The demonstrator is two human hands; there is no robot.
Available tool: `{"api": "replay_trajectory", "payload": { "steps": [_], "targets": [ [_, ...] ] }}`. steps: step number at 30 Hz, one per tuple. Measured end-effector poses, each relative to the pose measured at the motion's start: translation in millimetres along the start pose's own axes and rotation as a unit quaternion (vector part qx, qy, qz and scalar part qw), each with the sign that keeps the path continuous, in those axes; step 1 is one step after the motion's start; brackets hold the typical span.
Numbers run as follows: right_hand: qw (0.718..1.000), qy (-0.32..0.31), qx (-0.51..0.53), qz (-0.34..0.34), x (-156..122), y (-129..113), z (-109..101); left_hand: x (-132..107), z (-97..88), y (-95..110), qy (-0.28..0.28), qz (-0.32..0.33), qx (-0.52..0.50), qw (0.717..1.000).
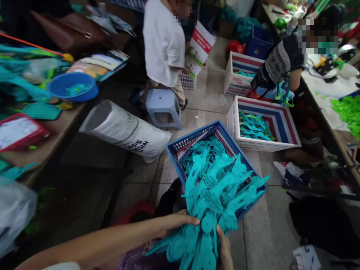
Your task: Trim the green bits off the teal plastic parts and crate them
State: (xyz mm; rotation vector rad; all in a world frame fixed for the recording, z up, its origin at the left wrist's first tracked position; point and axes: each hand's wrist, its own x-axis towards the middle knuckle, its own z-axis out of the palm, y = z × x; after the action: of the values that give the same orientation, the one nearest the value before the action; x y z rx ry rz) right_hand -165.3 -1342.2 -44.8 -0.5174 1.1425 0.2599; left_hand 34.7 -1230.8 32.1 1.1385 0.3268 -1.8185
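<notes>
A big bunch of teal plastic parts (209,195), long and pointed with round discs on some, is held between my two hands in front of my lap. My left hand (184,221) grips the bunch from the left, thumb on top. From the right, my right hand (224,247) closes round it, thumb pressed along the side; most of its fingers are hidden beneath the parts. Just beyond, a blue plastic crate (173,155) with a striped lining holds more parts of the same teal. The far end of the bunch overlaps the crate.
A white crate (264,146) of teal pieces stands beyond on the right. A person (281,60) bends over it; another person (163,41) stands ahead by a grey stool (163,99). A white sack (129,129) leans at left. A workbench (56,131) bears a blue basin (74,84).
</notes>
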Motion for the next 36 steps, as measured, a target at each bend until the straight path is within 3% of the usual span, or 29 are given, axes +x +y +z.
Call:
{"api": "replay_trajectory", "payload": {
  "steps": [2, 4, 9, 13, 16, 20, 27, 32, 36],
  "targets": [
    [0.997, 0.062, 0.027, -0.039, -15, -3, 16, -26, -2.8, -6, 0.009, 0.040, -0.014, 0.999],
    [0.995, 0.073, 0.034, -0.064, -31, -7, 35, -53, -7.4, -12, 0.011, 0.079, -0.036, 0.996],
    [0.990, 0.008, -0.017, -0.137, -64, -25, 94, -123, -20.8, -20, 0.013, 0.218, -0.084, 0.972],
    [0.981, -0.052, -0.073, -0.171, -72, -43, 158, -183, -36.4, -15, 0.025, 0.297, -0.094, 0.950],
    [0.965, -0.096, -0.117, -0.215, -75, -55, 223, -234, -54.1, -8, 0.051, 0.358, -0.099, 0.927],
    [0.945, -0.172, -0.179, -0.212, -92, -56, 326, -315, -84.4, -2, 0.095, 0.428, -0.122, 0.891],
    [0.910, -0.292, -0.236, -0.176, -125, -15, 496, -447, -153.2, -19, 0.184, 0.504, -0.162, 0.828],
    [0.875, -0.360, -0.290, -0.144, -138, 20, 589, -514, -191.6, -43, 0.233, 0.555, -0.186, 0.777],
    [0.835, -0.407, -0.355, -0.109, -142, 40, 657, -550, -210.4, -55, 0.261, 0.593, -0.229, 0.727]
  ]
}}
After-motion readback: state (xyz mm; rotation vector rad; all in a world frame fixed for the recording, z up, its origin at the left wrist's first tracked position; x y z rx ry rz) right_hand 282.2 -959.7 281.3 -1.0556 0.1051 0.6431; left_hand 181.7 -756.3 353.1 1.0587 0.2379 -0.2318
